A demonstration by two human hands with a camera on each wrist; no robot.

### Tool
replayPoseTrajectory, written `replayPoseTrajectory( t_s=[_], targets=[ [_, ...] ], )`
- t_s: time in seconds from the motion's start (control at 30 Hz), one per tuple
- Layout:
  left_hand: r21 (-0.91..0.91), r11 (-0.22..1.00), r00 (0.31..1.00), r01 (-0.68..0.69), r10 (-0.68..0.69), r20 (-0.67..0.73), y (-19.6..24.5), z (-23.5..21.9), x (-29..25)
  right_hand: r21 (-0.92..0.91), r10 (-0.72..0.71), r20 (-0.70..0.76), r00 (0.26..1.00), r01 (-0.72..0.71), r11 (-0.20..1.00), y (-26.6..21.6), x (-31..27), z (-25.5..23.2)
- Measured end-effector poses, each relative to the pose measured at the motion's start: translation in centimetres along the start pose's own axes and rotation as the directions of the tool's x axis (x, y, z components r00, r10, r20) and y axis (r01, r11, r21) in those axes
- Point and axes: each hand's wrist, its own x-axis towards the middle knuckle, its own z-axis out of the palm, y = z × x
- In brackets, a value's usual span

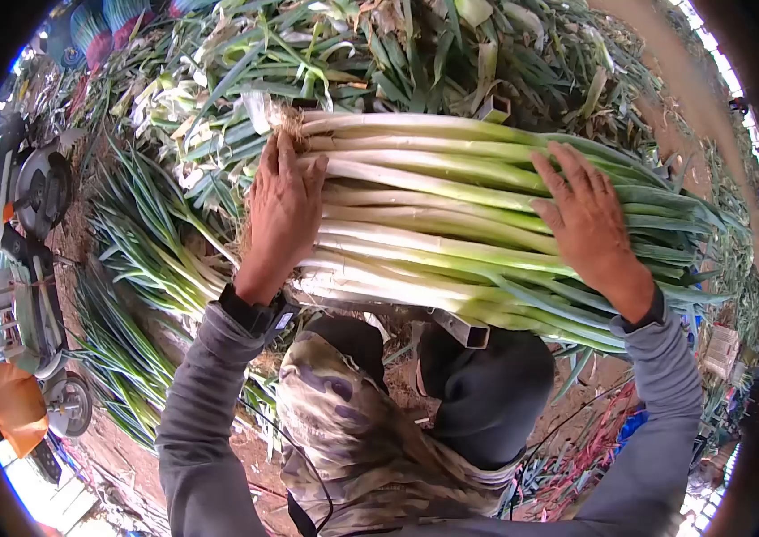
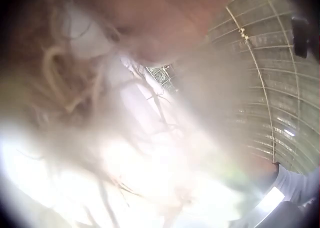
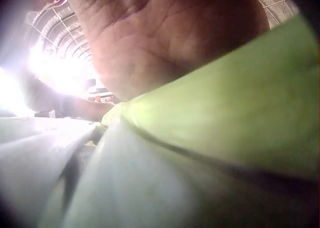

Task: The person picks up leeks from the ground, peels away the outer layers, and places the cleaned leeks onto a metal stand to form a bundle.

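Observation:
A thick layer of long green onions (image 1: 424, 192) lies sideways in front of me, white root ends to the left and green leaves to the right. My left hand (image 1: 283, 210) rests along the root ends, its fingers extended toward the far stalks beside a tuft of roots (image 1: 285, 119). Blurred roots (image 2: 75, 92) fill much of the left wrist view. On the pale green part of the stalks, my right hand (image 1: 590, 215) lies with its fingers spread. Its palm (image 3: 170, 32) is close over a green stalk (image 3: 235, 102) in the right wrist view.
Metal frame ends (image 1: 464, 329) stick out under the onions on my side. Loose onions (image 1: 151, 242) lie on the ground at left, near a wheeled machine (image 1: 34, 259). Leaf trimmings (image 1: 379, 49) pile up beyond the bundle. My knees (image 1: 487, 385) are close below.

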Motion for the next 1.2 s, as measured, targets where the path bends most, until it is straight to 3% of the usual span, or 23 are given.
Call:
replayPoseTrajectory(
  t_s=[0.1,0.17,0.2,0.23,0.27,0.3,0.33,0.37,0.4,0.47,0.5,0.6,0.63,0.67,0.7,0.73,0.83,0.9,0.97,1.03,1.1,1.13,1.2],
  targets=[
    [0.147,0.989,0.996,-0.005,0.018,-0.090,0.5,1.3,-0.3,-0.028,-0.018,-0.004,1.000,0.018,0.999,0.5,0.0,1.1],
    [0.044,0.996,0.997,0.075,-0.075,-0.017,1.7,0.7,0.4,-0.060,-0.022,-0.026,0.999,0.020,0.998,0.4,0.2,1.6],
    [-0.044,0.998,0.999,0.046,-0.045,0.021,1.6,0.3,0.3,-0.057,-0.029,-0.019,0.999,0.028,0.998,0.5,0.2,1.3],
    [0.050,0.999,0.998,0.017,-0.020,0.067,0.7,1.3,0.2,-0.067,-0.064,-0.041,0.997,0.061,0.996,1.0,-0.1,1.6],
    [0.043,0.990,0.984,-0.133,0.137,-0.113,-1.1,3.1,-0.1,-0.031,-0.101,-0.044,0.994,0.099,0.995,1.4,0.0,1.2],
    [-0.106,0.993,0.998,-0.059,0.056,-0.030,-0.5,1.6,-0.3,-0.001,-0.095,-0.027,0.995,0.095,0.995,2.2,0.1,1.9],
    [-0.063,0.990,0.978,-0.127,0.114,-0.176,-1.5,3.9,0.0,0.094,-0.100,-0.025,0.995,0.102,0.990,3.3,-0.1,2.3],
    [-0.253,0.963,0.991,-0.098,0.072,-0.112,-1.1,1.3,0.0,0.195,-0.113,-0.044,0.993,0.119,0.973,4.2,0.0,2.5],
    [-0.441,0.890,0.987,-0.112,0.050,-0.151,-1.5,0.6,0.0,0.315,-0.026,-0.034,0.999,0.035,0.948,4.3,-0.3,2.1],
    [-0.573,0.818,0.984,-0.048,-0.058,-0.166,-2.9,-1.1,-1.0,0.222,-0.066,-0.044,0.997,0.074,0.972,5.1,-1.5,-0.5],
    [-0.556,0.816,0.951,-0.158,-0.027,-0.308,-4.4,-2.1,-2.3,0.153,-0.090,-0.052,0.995,0.097,0.983,5.3,-2.3,-2.0],
    [-0.764,0.644,0.935,-0.042,-0.244,-0.257,-8.7,-7.6,-10.3,0.264,0.088,0.133,0.987,-0.121,0.957,7.1,-7.8,-4.5],
    [-0.850,0.519,0.881,0.094,-0.441,-0.172,-10.8,-7.5,-13.4,0.302,0.066,0.180,0.981,-0.119,0.946,6.2,-8.8,-5.7],
    [-0.791,0.603,0.813,0.101,-0.509,-0.284,-14.4,-5.8,-16.8,0.322,0.041,0.223,0.974,-0.113,0.940,4.2,-8.6,-7.2],
    [-0.804,0.549,0.726,0.231,-0.647,-0.233,-17.9,-4.2,-20.8,0.344,0.014,0.261,0.965,-0.107,0.933,1.4,-8.4,-9.0],
    [-0.660,0.612,0.643,0.435,-0.725,-0.248,-21.0,-3.3,-25.2,0.372,-0.014,0.293,0.956,-0.101,0.923,-1.9,-8.2,-10.6],
    [-0.367,0.715,0.549,0.594,-0.695,-0.465,-29.5,0.1,-38.2,0.446,-0.104,0.404,0.909,-0.097,0.890,-10.0,-7.7,-14.5],
    [-0.516,0.466,0.323,0.719,-0.881,-0.345,-35.5,2.5,-46.3,0.439,-0.156,0.563,0.812,-0.134,0.888,-12.7,-6.9,-15.7],
    [-0.167,0.262,0.168,0.950,-0.885,-0.434,-37.4,1.9,-50.4,0.518,-0.255,0.611,0.749,-0.135,0.845,-14.8,-6.4,-16.5],
    [-0.219,0.312,0.208,0.924,-0.894,-0.397,-40.6,3.8,-55.1,0.508,-0.238,0.678,0.696,-0.208,0.836,-11.7,-8.0,-16.1],
    [-0.194,0.222,0.128,0.955,-0.905,-0.406,-39.3,3.7,-54.6,0.388,-0.140,0.749,0.647,-0.258,0.885,-6.7,-9.0,-16.9],
    [-0.189,0.202,0.118,0.961,-0.918,-0.379,-39.3,3.9,-54.3,0.369,0.209,0.792,0.573,-0.722,0.585,-5.2,-9.2,-17.5],
    [-0.153,0.158,0.094,0.976,-0.928,-0.361,-39.8,4.2,-53.9,0.293,0.169,0.729,0.664,-0.525,0.799,-2.3,-11.2,-18.9]
  ],
)
